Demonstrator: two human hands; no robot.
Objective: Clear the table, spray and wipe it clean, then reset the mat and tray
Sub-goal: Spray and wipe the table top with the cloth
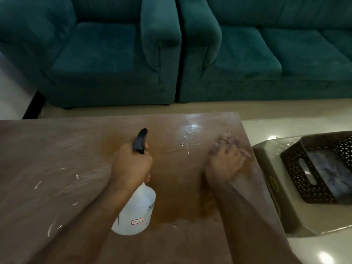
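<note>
The left grip (131, 164) clamps the neck of the white translucent plastic spray bottle (136, 210) over the brown wooden worktop's (57, 149) middle, while the right grip (224, 161), too blurred to tell spread from curled, seems to rub near the right edge, where overlapping strokes should gather the droplets (187, 139).

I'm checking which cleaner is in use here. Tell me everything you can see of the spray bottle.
The spray bottle has a translucent white, plastic-looking body with a rounded shoulder and a black trigger head. The small labels on its side, one outlined in red, are too blurred to read. The left hand grips its neck. The bottle is tilted, with its head pointing away across the table. Whether its base touches the table, and how full it is, cannot be told.
</note>
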